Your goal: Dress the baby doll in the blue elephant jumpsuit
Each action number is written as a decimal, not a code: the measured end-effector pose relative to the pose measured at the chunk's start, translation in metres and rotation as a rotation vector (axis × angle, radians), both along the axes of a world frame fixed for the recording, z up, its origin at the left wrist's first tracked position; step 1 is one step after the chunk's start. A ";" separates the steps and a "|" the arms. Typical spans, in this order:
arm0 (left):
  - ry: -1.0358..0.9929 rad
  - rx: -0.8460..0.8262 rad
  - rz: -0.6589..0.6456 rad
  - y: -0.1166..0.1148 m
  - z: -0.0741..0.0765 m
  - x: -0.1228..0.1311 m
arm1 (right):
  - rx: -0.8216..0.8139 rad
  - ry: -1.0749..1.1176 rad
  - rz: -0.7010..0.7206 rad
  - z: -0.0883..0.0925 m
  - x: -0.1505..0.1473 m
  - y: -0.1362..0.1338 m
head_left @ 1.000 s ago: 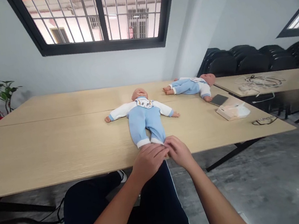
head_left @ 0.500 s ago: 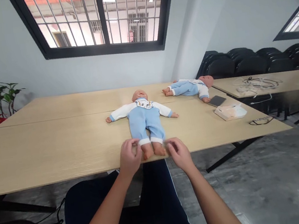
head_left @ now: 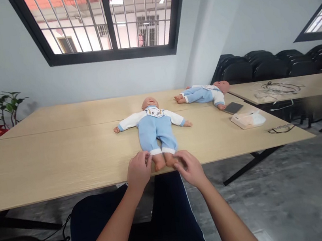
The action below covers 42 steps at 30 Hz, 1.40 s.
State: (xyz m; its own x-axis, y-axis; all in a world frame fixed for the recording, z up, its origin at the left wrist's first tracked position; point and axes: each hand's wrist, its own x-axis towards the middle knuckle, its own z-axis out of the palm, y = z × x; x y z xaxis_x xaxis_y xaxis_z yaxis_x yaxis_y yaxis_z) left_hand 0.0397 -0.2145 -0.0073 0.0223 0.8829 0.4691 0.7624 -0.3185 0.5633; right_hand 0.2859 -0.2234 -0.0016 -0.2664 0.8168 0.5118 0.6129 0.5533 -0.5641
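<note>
A baby doll (head_left: 156, 131) lies on its back on the wooden table, arms spread and bare feet towards me. It wears a blue and white outfit with an animal-face bib (head_left: 155, 112). My left hand (head_left: 139, 170) is at the white cuff (head_left: 155, 152) of the leg on the left, its fingertips bent in and apparently pinching the cuff's outer edge. Beside the foot (head_left: 170, 159) on the right is my right hand (head_left: 190, 167), curved, with thumb and fingers apart and fingertips at the foot's outer side. Its fingertips are slightly blurred.
A second, similarly dressed doll (head_left: 202, 94) lies further back on the right. Near it are a dark flat object (head_left: 232, 108), a tissue pack (head_left: 248, 119) and glasses (head_left: 281, 129). Cables (head_left: 279, 88) lie on another table. The front table edge (head_left: 99, 189) runs close to my legs.
My right hand has moved left, from beside the doll's cuff to the outer side of its foot. My left hand has barely shifted. The doll lies as before.
</note>
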 end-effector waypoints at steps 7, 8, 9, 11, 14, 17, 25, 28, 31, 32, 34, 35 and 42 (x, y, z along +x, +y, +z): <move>-0.021 0.022 -0.113 -0.009 0.001 -0.005 | -0.037 0.013 0.031 0.001 0.003 -0.001; -0.086 0.014 -0.110 -0.005 0.001 -0.008 | -0.061 0.038 0.058 0.002 0.006 0.001; -0.163 0.001 -0.091 0.001 0.001 -0.013 | -0.086 0.066 0.082 0.004 0.010 0.005; -0.289 -0.029 0.001 0.022 0.000 -0.028 | -0.119 0.106 0.089 0.007 0.021 0.020; -0.256 -0.033 0.219 0.071 0.000 -0.060 | -0.072 0.051 -0.051 0.008 0.039 0.063; -0.203 0.004 0.312 0.122 0.005 -0.089 | 0.073 -0.083 -0.297 0.006 0.051 0.119; 0.129 0.029 0.130 0.205 0.008 -0.108 | 0.192 -0.330 -0.458 0.015 0.045 0.215; 0.180 -0.051 0.065 0.223 0.006 -0.114 | 0.139 -0.402 -0.434 0.017 0.042 0.234; 0.131 -0.097 0.013 0.236 0.004 -0.127 | -0.026 -0.423 -0.456 0.018 0.046 0.248; 0.110 -0.106 -0.012 0.239 0.003 -0.133 | -0.075 -0.423 -0.464 0.017 0.049 0.251; 0.079 -0.126 -0.064 0.244 0.002 -0.143 | -0.128 -0.424 -0.471 0.015 0.056 0.257; 0.071 -0.138 -0.081 0.245 0.002 -0.147 | -0.137 -0.426 -0.466 0.014 0.059 0.259; 0.130 -0.143 -0.084 0.246 0.008 -0.156 | -0.120 -0.445 -0.379 0.012 0.068 0.265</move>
